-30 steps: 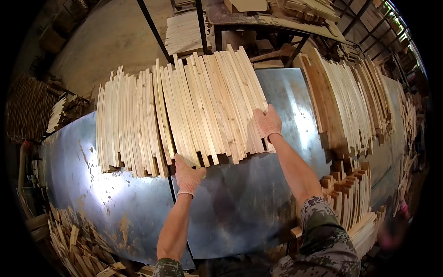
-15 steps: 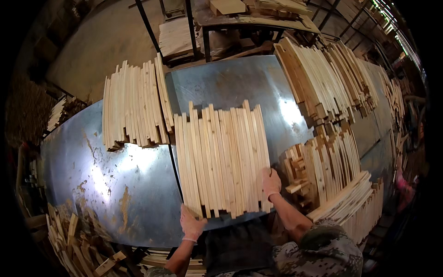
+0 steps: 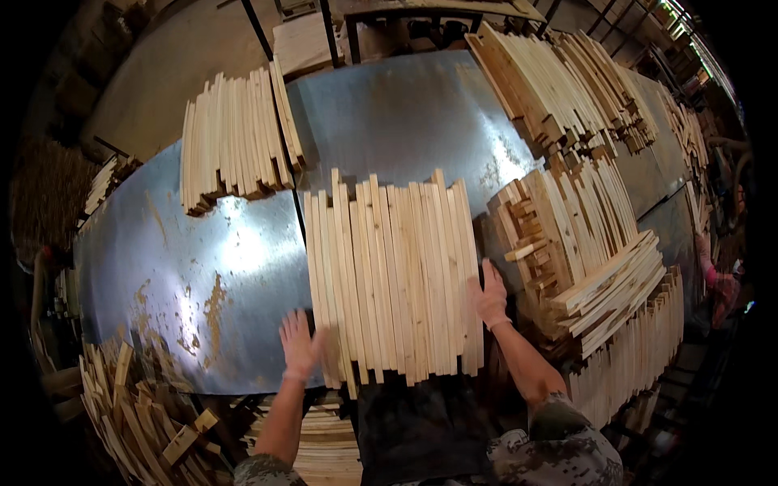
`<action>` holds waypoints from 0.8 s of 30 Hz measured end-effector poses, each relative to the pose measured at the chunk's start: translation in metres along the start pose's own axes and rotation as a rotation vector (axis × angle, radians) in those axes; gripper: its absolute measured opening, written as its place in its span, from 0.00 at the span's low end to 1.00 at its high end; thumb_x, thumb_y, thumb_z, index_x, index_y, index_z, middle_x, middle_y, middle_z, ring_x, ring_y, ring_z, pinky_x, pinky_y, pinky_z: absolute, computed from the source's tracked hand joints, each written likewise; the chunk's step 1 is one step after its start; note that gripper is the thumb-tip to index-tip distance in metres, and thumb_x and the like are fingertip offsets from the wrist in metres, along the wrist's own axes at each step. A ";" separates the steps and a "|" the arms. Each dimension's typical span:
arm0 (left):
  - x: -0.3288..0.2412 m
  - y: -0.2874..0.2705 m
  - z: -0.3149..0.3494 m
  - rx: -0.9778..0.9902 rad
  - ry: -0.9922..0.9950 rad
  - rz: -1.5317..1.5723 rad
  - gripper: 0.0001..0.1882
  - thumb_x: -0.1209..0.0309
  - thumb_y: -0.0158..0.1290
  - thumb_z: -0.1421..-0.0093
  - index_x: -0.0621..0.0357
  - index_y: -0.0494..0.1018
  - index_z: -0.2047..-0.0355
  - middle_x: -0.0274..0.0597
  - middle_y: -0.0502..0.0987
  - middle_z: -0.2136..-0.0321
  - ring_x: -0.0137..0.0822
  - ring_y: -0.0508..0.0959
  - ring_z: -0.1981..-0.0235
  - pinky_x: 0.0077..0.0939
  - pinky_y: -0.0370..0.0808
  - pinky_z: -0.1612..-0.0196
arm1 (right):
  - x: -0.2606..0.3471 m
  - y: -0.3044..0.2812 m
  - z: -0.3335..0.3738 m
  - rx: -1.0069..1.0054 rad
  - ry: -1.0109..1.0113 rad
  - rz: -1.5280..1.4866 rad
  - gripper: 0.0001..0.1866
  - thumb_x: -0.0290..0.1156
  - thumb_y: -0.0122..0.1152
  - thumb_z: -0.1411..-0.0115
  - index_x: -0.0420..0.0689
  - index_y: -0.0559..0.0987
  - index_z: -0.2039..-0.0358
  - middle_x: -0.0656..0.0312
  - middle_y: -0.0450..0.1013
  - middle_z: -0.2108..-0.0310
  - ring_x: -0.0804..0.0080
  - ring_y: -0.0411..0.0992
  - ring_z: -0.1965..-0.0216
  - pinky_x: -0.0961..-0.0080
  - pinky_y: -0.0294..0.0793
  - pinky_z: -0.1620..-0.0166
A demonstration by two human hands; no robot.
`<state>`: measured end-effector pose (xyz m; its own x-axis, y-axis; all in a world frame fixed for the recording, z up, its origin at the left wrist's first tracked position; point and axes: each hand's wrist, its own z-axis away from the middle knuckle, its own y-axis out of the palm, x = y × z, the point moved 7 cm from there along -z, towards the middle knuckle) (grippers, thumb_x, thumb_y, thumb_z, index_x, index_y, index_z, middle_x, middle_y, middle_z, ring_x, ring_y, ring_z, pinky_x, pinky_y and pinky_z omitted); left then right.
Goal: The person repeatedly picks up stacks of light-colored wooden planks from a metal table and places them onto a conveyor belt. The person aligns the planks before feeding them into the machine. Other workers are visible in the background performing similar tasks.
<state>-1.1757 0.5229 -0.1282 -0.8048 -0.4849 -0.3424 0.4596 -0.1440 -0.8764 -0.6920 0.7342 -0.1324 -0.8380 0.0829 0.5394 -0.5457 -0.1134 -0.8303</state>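
Fingers of the left hand [image 3: 301,350] and right hand [image 3: 489,300] are extended and unclenched, gripping nothing; edge contact is unclear. The slats [image 3: 393,275] lie between the hands, at the near side of the bench [image 3: 365,105], long axis running front to back, the right palm closer.

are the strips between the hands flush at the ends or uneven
Uneven: the wooden strips lie side by side, but some stick out past their neighbours at both far and near ends.
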 end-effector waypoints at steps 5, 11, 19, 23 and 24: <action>-0.039 0.001 -0.049 0.048 -0.218 0.334 0.44 0.48 0.51 0.26 0.64 0.51 0.23 0.63 0.53 0.23 0.60 0.53 0.23 0.55 0.48 0.22 | 0.014 0.019 0.003 0.149 0.096 -0.502 0.41 0.42 0.66 0.33 0.36 0.64 0.27 0.46 0.64 0.28 0.56 0.67 0.32 0.64 0.70 0.33; -0.061 -0.008 -0.029 0.228 -0.373 1.455 0.48 0.63 0.69 0.40 0.64 0.57 0.25 0.53 0.73 0.36 0.45 0.78 0.40 0.40 0.76 0.37 | 0.006 0.026 0.016 0.321 0.375 -1.038 0.40 0.36 0.72 0.37 0.36 0.67 0.29 0.53 0.73 0.38 0.66 0.73 0.40 0.69 0.72 0.36; -0.077 0.007 0.044 0.284 -0.374 1.497 0.39 0.69 0.70 0.46 0.68 0.69 0.35 0.50 0.80 0.47 0.42 0.81 0.48 0.36 0.78 0.41 | -0.012 0.008 0.060 0.596 0.532 -1.322 0.29 0.27 0.72 0.37 0.38 0.74 0.37 0.59 0.78 0.46 0.68 0.77 0.49 0.68 0.79 0.45; -0.071 -0.007 0.106 0.176 -0.367 1.606 0.37 0.71 0.70 0.46 0.68 0.70 0.38 0.48 0.80 0.49 0.39 0.82 0.52 0.35 0.78 0.44 | -0.030 0.007 0.079 0.687 0.522 -1.201 0.29 0.28 0.70 0.36 0.38 0.74 0.35 0.60 0.77 0.44 0.68 0.76 0.45 0.68 0.76 0.41; -0.074 -0.018 0.122 0.158 -0.372 1.651 0.36 0.72 0.71 0.46 0.68 0.70 0.39 0.45 0.81 0.51 0.38 0.82 0.54 0.35 0.79 0.47 | -0.028 0.013 0.083 0.719 0.467 -1.244 0.29 0.28 0.70 0.35 0.38 0.74 0.35 0.60 0.77 0.43 0.67 0.76 0.44 0.68 0.75 0.39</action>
<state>-1.0784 0.4558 -0.0458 0.6473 -0.3528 -0.6756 0.7040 0.6164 0.3526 -0.6762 0.6483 -0.1462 0.1494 0.7702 0.6200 -0.8881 -0.1711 0.4266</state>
